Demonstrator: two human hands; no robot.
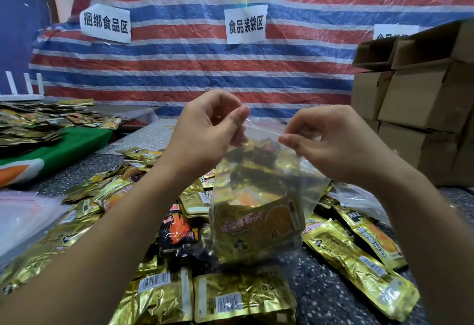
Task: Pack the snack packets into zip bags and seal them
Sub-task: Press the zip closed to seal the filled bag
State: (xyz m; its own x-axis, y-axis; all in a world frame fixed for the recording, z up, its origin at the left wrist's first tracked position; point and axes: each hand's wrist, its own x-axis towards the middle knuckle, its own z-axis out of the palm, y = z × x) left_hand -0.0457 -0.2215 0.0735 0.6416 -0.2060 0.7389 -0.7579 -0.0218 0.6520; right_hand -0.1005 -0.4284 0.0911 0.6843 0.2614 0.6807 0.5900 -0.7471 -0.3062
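Striped tarp [179, 68] w/ paper signs [245, 24], cardboard boxes [420, 109] at right.

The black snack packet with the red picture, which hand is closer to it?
Left. The left hand pinches the zip bag top, above the black packet; the right hand pinches farther right.

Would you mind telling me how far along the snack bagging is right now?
Done: the clear zip bag in hand already holds several gold packets. In hand: the left hand and right hand pinch its top edge, apparently pressing the zip shut. Left: many loose snack packets lie on the table, and empty bags wait at left. No sealed bags are visible.
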